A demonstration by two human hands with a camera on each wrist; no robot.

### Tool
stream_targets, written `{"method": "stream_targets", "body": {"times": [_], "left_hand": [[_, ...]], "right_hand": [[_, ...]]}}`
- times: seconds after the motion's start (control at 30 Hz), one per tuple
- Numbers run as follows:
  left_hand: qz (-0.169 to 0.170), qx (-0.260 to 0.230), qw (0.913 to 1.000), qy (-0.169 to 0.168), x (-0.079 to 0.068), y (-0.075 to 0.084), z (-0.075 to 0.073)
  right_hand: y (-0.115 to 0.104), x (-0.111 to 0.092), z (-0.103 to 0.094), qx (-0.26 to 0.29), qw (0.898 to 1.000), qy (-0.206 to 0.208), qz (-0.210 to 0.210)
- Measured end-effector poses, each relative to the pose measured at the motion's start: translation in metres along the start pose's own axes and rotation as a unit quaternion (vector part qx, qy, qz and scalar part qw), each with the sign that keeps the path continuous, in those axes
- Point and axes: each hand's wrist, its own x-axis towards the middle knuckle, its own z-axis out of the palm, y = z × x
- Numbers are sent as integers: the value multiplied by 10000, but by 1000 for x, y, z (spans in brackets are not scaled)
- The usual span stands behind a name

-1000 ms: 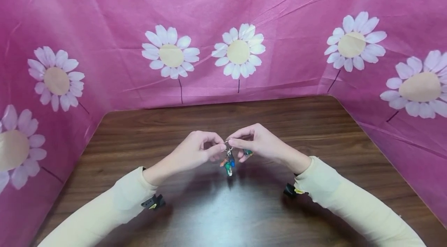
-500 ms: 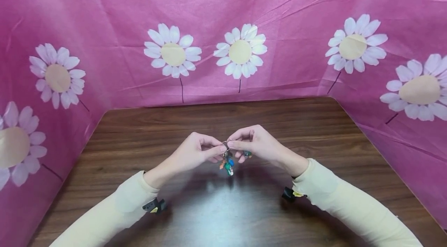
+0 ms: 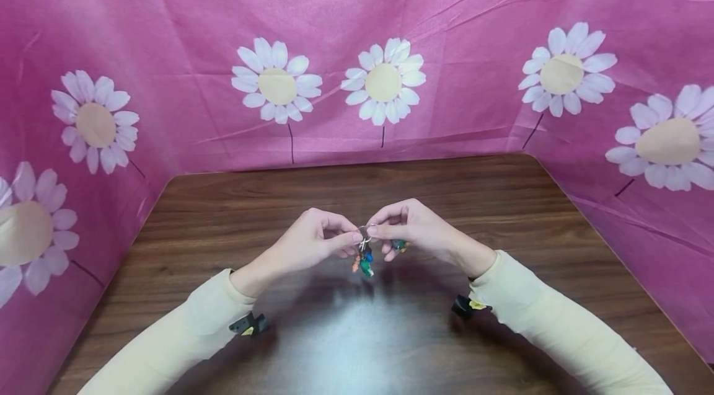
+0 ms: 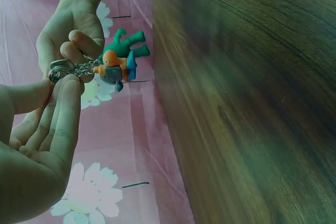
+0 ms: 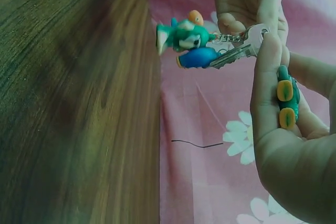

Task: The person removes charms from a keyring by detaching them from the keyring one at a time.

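My left hand [image 3: 312,237] pinches a metal key ring [image 3: 365,234] between thumb and fingertips. Opposite it, my right hand [image 3: 421,230] pinches the ring's other side. From the ring hang a green figurine charm [image 3: 366,268], an orange charm [image 3: 356,263] and a blue one [image 5: 198,57], on short chains [image 4: 86,68]. A silver key [image 5: 231,56] shows beside them in the right wrist view. Another green figurine with orange feet [image 5: 286,103] lies against my right hand's curled fingers. Where that figurine attaches is hidden by the fingers.
Both hands are raised over a dark wood-grain table [image 3: 234,196]. A pink cloth backdrop [image 3: 446,4] printed with white daisies stands around its back and sides. Small black devices [image 3: 249,324] sit under both cuffs.
Both hands stay almost in place on the ring. The hanging charms sway and turn slightly, and the figurine by my right hand shows a little more.
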Motion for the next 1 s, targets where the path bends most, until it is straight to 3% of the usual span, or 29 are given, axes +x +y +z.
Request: {"method": "stream_targets", "body": {"times": [0.6,1.0], "left_hand": [[-70,54,9990,-442,0,-4,2],[7,536,9985,-72,-3,-10,7]], "right_hand": [[0,-4,2,-734,9967,-227,-278],[5,-2,2,-1010,9930,-537,-288]]}}
